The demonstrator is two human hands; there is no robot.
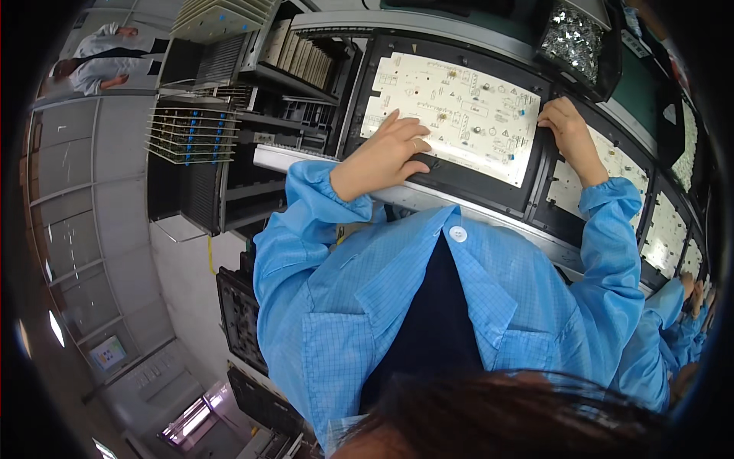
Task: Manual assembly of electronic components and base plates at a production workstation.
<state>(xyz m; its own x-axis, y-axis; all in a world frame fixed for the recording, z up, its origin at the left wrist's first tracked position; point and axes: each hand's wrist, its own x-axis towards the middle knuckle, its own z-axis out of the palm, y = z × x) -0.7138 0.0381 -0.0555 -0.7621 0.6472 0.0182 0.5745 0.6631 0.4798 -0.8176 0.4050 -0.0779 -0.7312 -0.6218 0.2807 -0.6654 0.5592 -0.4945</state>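
Note:
A cream-white circuit board [459, 115] lies in a black carrier frame [489, 191] in front of me. Its face has printed markings and a few small components, some blue. My left hand [386, 153] rests over the board's lower left part, fingers spread and bent, a ring on one of them. At the board's right edge is my right hand [572, 138], with fingers curled and thumb and fingertips together. Whatever those fingertips may hold is too small or hidden to make out.
A black bin of shiny small metal parts [572, 42] stands beyond my right hand. More boards in carriers [664, 237] line the track rightward, where co-workers' hands [692, 287] show. Leftward are a slotted board rack [298, 61] and stacked boards [191, 138].

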